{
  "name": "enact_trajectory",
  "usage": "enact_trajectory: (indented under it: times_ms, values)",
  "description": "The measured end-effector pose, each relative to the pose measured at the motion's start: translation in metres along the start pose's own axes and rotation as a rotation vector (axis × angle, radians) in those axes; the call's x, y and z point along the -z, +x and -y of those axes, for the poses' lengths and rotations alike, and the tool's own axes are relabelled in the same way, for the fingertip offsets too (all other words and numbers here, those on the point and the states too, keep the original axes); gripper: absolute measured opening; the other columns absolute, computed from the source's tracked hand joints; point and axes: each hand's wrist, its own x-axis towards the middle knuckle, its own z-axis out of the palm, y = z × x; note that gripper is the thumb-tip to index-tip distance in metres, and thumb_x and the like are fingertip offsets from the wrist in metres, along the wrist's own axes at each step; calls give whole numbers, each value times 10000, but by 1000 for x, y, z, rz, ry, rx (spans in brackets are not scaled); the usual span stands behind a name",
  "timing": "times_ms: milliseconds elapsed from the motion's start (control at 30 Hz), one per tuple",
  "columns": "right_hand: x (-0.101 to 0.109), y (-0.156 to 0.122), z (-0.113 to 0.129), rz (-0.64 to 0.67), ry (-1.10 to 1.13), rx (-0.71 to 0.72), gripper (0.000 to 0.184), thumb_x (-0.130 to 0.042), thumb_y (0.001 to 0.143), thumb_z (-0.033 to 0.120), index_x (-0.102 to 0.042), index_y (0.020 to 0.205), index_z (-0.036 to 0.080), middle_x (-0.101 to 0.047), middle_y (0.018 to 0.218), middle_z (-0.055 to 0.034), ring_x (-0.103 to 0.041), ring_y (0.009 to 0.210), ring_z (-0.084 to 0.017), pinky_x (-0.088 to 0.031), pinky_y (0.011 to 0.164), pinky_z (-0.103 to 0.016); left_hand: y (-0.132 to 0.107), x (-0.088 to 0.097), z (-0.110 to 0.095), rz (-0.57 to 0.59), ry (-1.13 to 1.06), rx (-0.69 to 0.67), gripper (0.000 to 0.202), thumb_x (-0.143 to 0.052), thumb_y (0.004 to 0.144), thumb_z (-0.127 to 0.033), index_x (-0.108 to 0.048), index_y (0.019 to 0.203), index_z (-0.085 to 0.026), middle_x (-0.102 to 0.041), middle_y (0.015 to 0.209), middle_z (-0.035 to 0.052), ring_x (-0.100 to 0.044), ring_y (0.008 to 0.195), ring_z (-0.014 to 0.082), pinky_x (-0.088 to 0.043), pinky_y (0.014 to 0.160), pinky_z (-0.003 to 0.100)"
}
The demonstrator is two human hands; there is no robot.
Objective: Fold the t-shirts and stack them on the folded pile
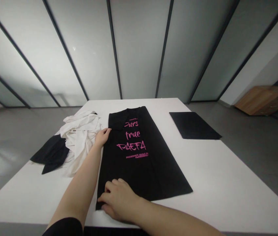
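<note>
A black T-shirt [134,173] with pink lettering lies lengthwise on the white table, narrowed into a long panel. Its short sleeve at the upper left lies folded inward, over the start of the top printed lines. My left hand [101,136] is closed on the shirt's left edge just below that sleeve, thumb and fingers pinched together. Down at the near left corner, my right hand [119,198] bends across the hem with curled fingers gripping the fabric there. The right forearm crosses in front of the hem.
Left of the shirt, a loose heap of white cloth [81,131] lies beside crumpled black cloth [51,152]. A flat, folded black stack [194,126] rests at the right edge of the white table [217,183]. Frosted panels stand behind; a wooden cabinet [264,100] is at far right.
</note>
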Motion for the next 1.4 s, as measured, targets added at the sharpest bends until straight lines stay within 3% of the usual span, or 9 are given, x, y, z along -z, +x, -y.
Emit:
enact_trajectory:
  times_ms: [133,333,500,667,800,933,1067,1233,1400]
  values:
    - [6,0,1,-7,21,-28,204,-607,1024,385,-725,1052,221,-707,1070,-52,-658,929,-229,-528,816,-358,0,0,0,-12,-10,5,496,-446,1032,-539,-805,1214,-249,-804,1236,63,-695,1211,300,-492,1021,365]
    - [17,-3,0,-62,267,-164,278,-573,959,230,-671,1213,172,-761,1090,-78,-716,962,-236,-544,839,-317,0,0,0,-15,-2,5,476,-458,1025,-531,-806,1210,-263,-816,1180,51,-705,1170,290,-503,975,350]
    - [20,-9,-5,-57,371,-140,562,-524,952,163,-590,1484,331,-752,1170,-20,-721,962,-195,-535,828,-287,2,-2,2,-21,10,10,443,-492,1003,-516,-810,1181,-264,-822,1135,51,-719,1093,276,-511,920,334]
    - [21,-11,-10,34,308,-87,335,-548,961,185,-798,1164,277,-760,1087,-27,-713,913,-184,-517,767,-272,3,-4,5,-27,-2,-23,400,-520,983,-455,-817,1139,-236,-823,1125,62,-726,1077,270,-518,922,325]
    - [26,-13,-10,-4,329,-55,240,-593,952,198,-797,1073,231,-779,1002,-25,-714,892,-183,-493,760,-263,3,-4,7,-30,-26,-32,385,-530,974,-424,-818,1147,-237,-822,1137,57,-732,1084,266,-527,929,327]
    - [29,-13,-7,-38,362,-137,187,-686,986,394,-768,966,228,-773,925,-17,-697,812,-172,-450,723,-258,2,-5,6,-38,-45,-35,385,-532,973,-407,-819,1152,-223,-823,1139,61,-734,1082,257,-530,952,323]
    - [28,-12,-6,-27,371,-241,85,-698,950,288,-740,995,229,-781,895,-6,-698,761,-173,-435,689,-257,2,-6,6,-54,-51,-34,388,-528,977,-389,-817,1167,-214,-823,1144,59,-736,1080,257,-538,948,323]
    - [26,-15,-8,-71,431,-140,444,-552,956,166,-715,1351,283,-805,1189,-19,-753,987,-193,-521,889,-274,-1,-5,7,-50,-17,-49,384,-534,970,-350,-815,1187,-205,-820,1110,79,-744,1002,270,-552,927,353]
    - [28,-15,-9,83,356,-97,314,-564,915,145,-819,1089,204,-827,1036,-54,-765,954,-212,-540,879,-289,-5,-2,5,-40,56,-87,449,-516,908,-228,-791,1261,-188,-806,965,68,-730,867,249,-562,890,351]
